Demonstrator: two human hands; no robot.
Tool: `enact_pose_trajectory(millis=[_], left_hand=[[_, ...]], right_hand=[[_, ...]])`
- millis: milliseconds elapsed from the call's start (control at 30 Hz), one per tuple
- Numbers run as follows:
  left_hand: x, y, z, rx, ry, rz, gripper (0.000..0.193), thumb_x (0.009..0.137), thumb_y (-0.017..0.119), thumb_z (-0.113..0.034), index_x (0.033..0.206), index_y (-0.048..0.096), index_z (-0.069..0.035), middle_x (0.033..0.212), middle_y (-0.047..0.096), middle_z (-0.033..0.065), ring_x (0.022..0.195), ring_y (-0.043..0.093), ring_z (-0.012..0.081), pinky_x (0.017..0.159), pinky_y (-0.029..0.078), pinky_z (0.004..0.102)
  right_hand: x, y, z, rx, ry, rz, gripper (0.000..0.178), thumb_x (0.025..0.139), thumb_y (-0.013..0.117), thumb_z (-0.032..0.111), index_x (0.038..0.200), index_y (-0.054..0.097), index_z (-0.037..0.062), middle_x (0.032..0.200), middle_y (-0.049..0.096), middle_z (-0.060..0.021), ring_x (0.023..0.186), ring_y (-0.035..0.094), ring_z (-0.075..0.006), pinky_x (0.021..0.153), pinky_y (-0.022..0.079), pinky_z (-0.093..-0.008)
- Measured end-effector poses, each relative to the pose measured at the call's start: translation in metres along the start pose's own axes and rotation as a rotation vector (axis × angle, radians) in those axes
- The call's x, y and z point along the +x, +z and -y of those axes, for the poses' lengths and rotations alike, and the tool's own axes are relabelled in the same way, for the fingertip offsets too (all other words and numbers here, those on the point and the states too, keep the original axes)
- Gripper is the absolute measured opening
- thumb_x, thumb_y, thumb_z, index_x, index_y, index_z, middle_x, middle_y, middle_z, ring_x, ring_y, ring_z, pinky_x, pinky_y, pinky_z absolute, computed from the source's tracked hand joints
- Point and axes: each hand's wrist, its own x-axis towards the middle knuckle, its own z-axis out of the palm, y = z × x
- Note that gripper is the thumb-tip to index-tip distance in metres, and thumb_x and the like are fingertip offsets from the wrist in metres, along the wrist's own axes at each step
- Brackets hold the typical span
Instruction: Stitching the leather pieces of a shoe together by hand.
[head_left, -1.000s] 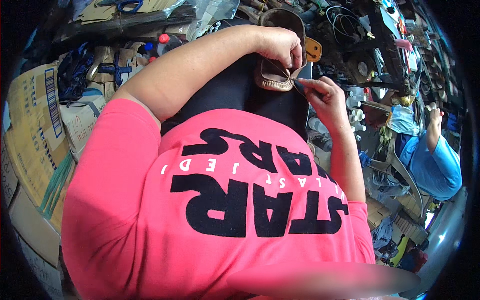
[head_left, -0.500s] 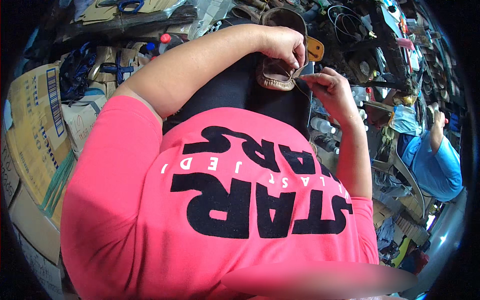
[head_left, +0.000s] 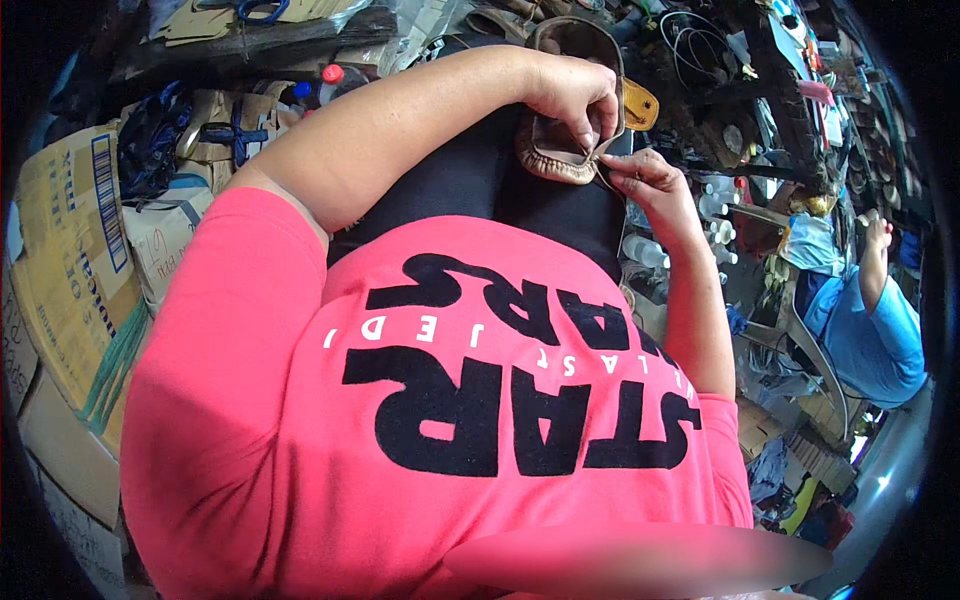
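Pointing puckered end (head_left: 553, 170) at pink shirt (head_left: 300, 420): shoe (head_left: 546, 132), lengthwise fore-aft.

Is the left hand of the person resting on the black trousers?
No, the left hand is at the brown shoe, with its fingers reaching down into the opening.

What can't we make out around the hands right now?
All head view:
- Middle of the brown shoe: partly covered by the left hand.
- Shoe's underside: hidden by the shoe itself, facing away from the camera.
- What sits between the right hand's fingertips: too small, partly covered by them.
- What the co-worker's hand is on: too small and far off.
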Motion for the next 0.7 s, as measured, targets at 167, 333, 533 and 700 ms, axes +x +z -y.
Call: enact_pose_trajectory(millis=[167, 333, 533, 700], left_hand=[[0.003, 0.001, 0.003, -0.026, -0.032, -0.016, 0.029, 0.063, 0.078, -0.014, 0.091, 0.071, -0.012, 0.099, 0.052, 0.0072, 0.098, 0.052, 0.0228, 0.087, 0.044, 0.0317], [0.006, 0.002, 0.0, 0.014, -0.06, -0.017, 0.028, 0.061, 0.078, -0.013, 0.087, 0.07, -0.009, 0.099, 0.052, 0.0076, 0.097, 0.053, 0.0233, 0.086, 0.045, 0.0326], [-0.027, -0.005, -0.002, 0.101, 0.079, -0.46, 0.025, 0.073, 0.058, -0.007, 0.097, 0.065, -0.01, 0.104, 0.051, 0.0114, 0.102, 0.051, 0.0256, 0.088, 0.043, 0.0335], [-0.072, 0.005, -0.003, 0.332, -0.033, -0.685, 0.03, 0.081, 0.056, 0.0, 0.106, 0.066, -0.014, 0.097, 0.053, 0.0109, 0.09, 0.054, 0.0262, 0.08, 0.045, 0.033]], right_hand=[[0.004, 0.011, -0.007, 0.094, 0.036, -0.052, 0.021, 0.081, 0.066, -0.001, 0.101, 0.069, 0.0037, 0.091, 0.058, -0.0017, 0.086, 0.056, -0.009, 0.078, 0.046, -0.0209], [0.009, 0.021, 0.0, -0.101, -0.063, -0.188, 0.016, 0.075, 0.073, 0.002, 0.09, 0.07, 0.0036, 0.081, 0.061, -0.0006, 0.076, 0.056, -0.0089, 0.07, 0.045, -0.022], [0.0, 0.022, 0.011, -0.406, -0.261, -0.226, 0.021, 0.077, 0.069, 0.003, 0.097, 0.071, 0.0095, 0.073, 0.054, -0.0036, 0.068, 0.054, -0.0131, 0.064, 0.044, -0.0248], [-0.013, 0.028, 0.012, -0.482, -0.288, -0.277, 0.022, 0.078, 0.066, 0.004, 0.098, 0.071, 0.0121, 0.07, 0.051, -0.0055, 0.064, 0.053, -0.0176, 0.059, 0.043, -0.0294]])
